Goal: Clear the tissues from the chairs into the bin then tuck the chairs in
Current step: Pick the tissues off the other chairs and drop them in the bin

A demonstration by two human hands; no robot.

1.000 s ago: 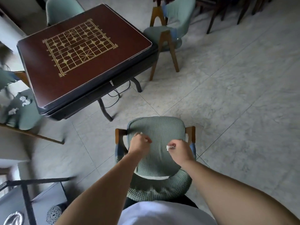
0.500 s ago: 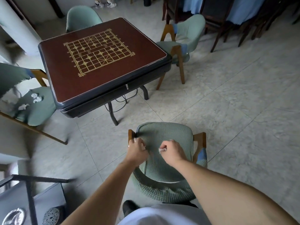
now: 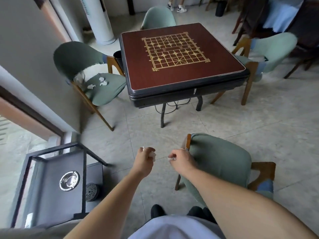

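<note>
Pale, marbled floor tiles point(image 3: 259, 128) are spreading across the room, smooth and faintly glossy, with thin grout lines running between them. Standing in the middle is a square bench point(image 3: 183, 61) with a dark red-brown top, rounded corners and a gold grid board printed on it, sitting on a thick black base with dark metal legs. Four chairs with green fabric covers and wooden frames are ringing it. On the left chair point(image 3: 96, 80), pulled out from the bench, several crumpled white tissues point(image 3: 101, 81) are lying on the rounded seat cushion, near the backrest. A dark bin point(image 3: 118, 57) is showing between that chair and the bench edge, mostly hidden. The near chair point(image 3: 222, 163), its curved back covered in ribbed green cloth, is standing well apart from the bench. The left hand point(image 3: 145, 161) is curling its grip tight around a wad of white tissue point(image 3: 152, 155), held over bare floor. The right hand point(image 3: 181, 161) is pinching its grip closed on a small scrap of white tissue point(image 3: 172, 159), its knuckles just beside the near chair's back; contact with the fabric cannot be told. At lower left a black metal-framed side stand point(image 3: 51, 187) is carrying a round shiny ashtray point(image 3: 69, 180).
</note>
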